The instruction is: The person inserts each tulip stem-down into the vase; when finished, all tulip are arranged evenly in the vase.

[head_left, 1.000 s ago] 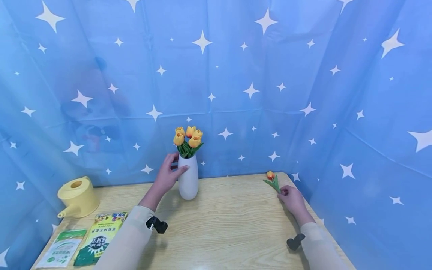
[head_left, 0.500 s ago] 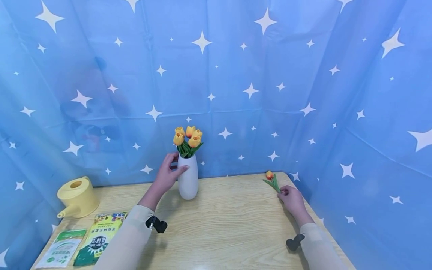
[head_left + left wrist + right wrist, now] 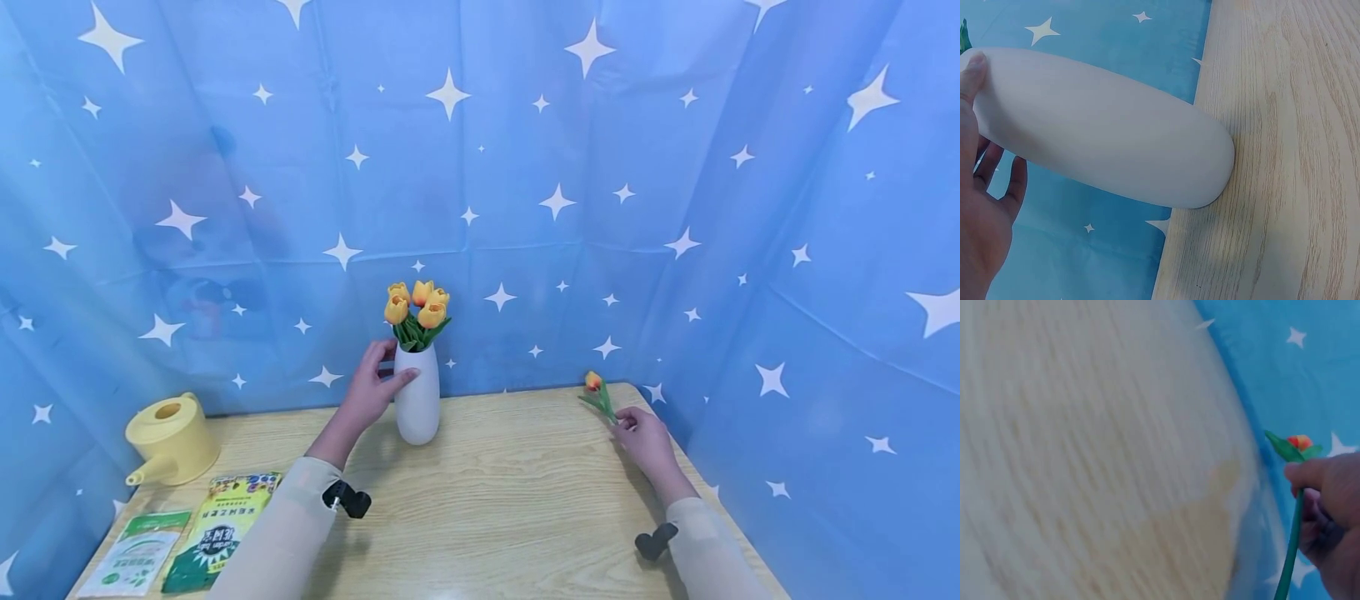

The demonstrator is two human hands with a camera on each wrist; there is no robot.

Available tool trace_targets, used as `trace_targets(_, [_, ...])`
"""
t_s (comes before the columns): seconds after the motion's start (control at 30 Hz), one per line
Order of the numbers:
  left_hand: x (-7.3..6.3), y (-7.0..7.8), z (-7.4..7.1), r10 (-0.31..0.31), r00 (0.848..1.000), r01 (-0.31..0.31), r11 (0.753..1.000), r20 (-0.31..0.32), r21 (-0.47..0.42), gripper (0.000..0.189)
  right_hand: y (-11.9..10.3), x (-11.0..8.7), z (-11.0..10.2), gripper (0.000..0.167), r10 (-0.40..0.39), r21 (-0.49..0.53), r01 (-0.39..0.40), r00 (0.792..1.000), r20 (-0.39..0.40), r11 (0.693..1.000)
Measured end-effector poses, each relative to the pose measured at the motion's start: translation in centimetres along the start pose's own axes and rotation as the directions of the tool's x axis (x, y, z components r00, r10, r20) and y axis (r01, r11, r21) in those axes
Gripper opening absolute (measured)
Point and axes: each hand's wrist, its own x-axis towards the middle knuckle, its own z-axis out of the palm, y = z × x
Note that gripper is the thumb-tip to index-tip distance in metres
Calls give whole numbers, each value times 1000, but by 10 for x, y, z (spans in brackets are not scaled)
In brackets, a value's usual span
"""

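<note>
A white vase (image 3: 418, 404) stands upright near the back edge of the table, with several yellow-orange tulips (image 3: 420, 304) in its mouth. My left hand (image 3: 372, 385) grips the vase from its left side near the top, thumb across the front. In the left wrist view the vase's smooth white body (image 3: 1110, 128) reaches down to the wood. At the table's back right, my right hand (image 3: 647, 437) pinches a single tulip (image 3: 593, 382) by its green stem. The right wrist view shows the stem (image 3: 1292, 544) hanging below the thumb and fingers, the bloom above them.
On the left stand a yellow watering can (image 3: 174, 442), a yellow-green bag (image 3: 225, 525) and a white-green packet (image 3: 138, 554). The wooden table (image 3: 487, 500) meets a blue star-patterned curtain (image 3: 510, 167) at the back and right.
My right hand has shifted slightly left and up, and the single tulip's bloom has risen with it. The left hand and the vase have stayed in place.
</note>
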Motion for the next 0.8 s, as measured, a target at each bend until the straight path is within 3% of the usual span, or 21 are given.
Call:
trace_targets(0.27, [-1,3,0,-10,1000,10,1000,-3,10,69,-28,-1,-5,24,-86,28,87,996,-26,996])
trace_targets(0.8, [-2,2,0,-11,1000,11,1000,6,-22,67,-89,-4,-5,14,-243,110,259,960,-135,960])
